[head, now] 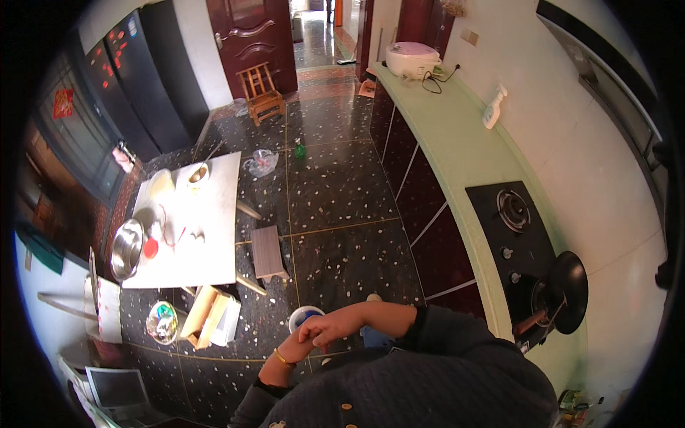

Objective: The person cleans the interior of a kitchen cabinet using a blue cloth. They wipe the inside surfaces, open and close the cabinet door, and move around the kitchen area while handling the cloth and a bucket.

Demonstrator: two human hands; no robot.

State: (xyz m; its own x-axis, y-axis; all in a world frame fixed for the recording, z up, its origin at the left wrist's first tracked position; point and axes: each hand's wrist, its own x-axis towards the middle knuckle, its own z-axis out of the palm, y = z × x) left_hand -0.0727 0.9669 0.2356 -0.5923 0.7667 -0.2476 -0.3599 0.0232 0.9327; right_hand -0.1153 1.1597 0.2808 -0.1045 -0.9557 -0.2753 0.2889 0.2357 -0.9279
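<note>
Both my hands are crossed in front of my body, low in the head view. My right hand lies over my left, its fingers loosely bent and slightly parted, with no object seen in it. Beneath it, my left hand is partly covered, so its fingers cannot be made out; a gold-coloured bangle circles that wrist. Just beyond the hands, a white-rimmed round container with something blue inside stands on the floor, partly hidden by them.
A white table at left bears a steel basin and bowls. Near it are a low stool, a wooden box-like item and a filled bin. At right, the green counter holds a gas hob and a wok.
</note>
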